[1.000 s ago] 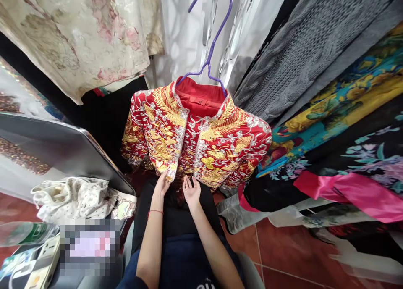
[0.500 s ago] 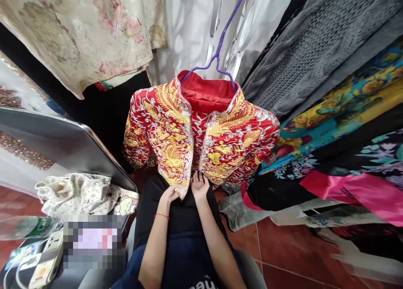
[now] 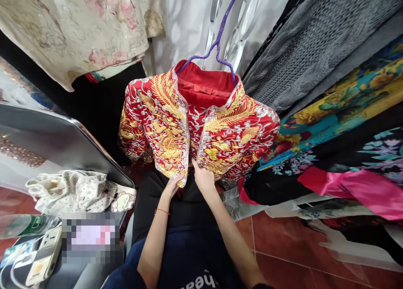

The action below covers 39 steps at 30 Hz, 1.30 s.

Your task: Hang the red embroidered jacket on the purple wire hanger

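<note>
A short red jacket [image 3: 170,133] with gold and silver embroidery hangs on a purple hanger [image 3: 217,47], its stand collar facing up and its front parted. My left hand [image 3: 172,185] pinches the bottom front corner of the left panel, thumb on the outside. At the lower front edge of the right panel is my right hand [image 3: 204,177], back upward. Its index finger stretches to the parted edge, while the other fingers curl at the hem, partly hidden. Both hands are above my lap in black trousers [image 3: 147,200].
Clothes hang close on the right, among them a grey knit [image 3: 302,53] and a pink fabric [image 3: 371,188]. Pale floral cloth [image 3: 103,32] hangs upper left. A chair [image 3: 63,137] at left holds a spotted cloth [image 3: 78,190], a plastic bottle [image 3: 28,225] and a power strip [image 3: 47,253].
My right hand has turned from palm up with loose fingers to back up with curled fingers and the index pointing. Jacket and left hand appear slightly higher in view.
</note>
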Each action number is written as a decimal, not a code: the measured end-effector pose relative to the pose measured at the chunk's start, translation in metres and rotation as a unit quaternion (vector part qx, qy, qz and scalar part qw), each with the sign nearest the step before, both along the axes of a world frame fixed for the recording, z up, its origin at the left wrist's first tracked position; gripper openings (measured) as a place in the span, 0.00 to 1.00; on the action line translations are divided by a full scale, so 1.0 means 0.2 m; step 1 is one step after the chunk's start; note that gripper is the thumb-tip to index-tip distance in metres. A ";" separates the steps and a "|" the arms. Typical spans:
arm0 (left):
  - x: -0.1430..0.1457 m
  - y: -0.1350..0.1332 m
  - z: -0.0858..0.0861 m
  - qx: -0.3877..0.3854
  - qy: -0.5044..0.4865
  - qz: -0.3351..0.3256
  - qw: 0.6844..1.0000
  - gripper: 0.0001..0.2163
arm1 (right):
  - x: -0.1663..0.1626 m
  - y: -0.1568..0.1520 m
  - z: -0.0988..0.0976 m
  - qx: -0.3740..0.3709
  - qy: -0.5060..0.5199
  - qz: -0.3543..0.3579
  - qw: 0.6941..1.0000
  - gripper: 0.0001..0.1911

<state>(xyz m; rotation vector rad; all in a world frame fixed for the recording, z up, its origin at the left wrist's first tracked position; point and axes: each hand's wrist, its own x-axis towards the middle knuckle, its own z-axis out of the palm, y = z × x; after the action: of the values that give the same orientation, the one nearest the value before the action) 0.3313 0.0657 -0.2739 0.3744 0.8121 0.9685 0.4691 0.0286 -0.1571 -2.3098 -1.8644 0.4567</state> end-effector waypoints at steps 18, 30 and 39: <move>-0.10 -0.01 -0.02 0.032 0.024 0.012 0.999 0.31 | 0.03 0.10 0.13 0.022 -0.055 0.276 0.959 0.17; -0.10 -0.05 -0.07 0.071 0.045 -0.012 0.996 0.34 | 0.06 0.09 -0.02 0.152 0.143 0.246 0.946 0.14; -0.07 -0.05 -0.06 0.068 0.069 -0.012 0.995 0.32 | -0.07 -0.10 -0.26 0.240 0.515 -0.036 0.822 0.12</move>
<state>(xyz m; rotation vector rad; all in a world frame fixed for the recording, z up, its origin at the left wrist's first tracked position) 0.3182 0.0566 -0.2862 0.5736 0.8673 0.9861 0.4556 0.0090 -0.2090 -1.3135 -1.1347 0.8659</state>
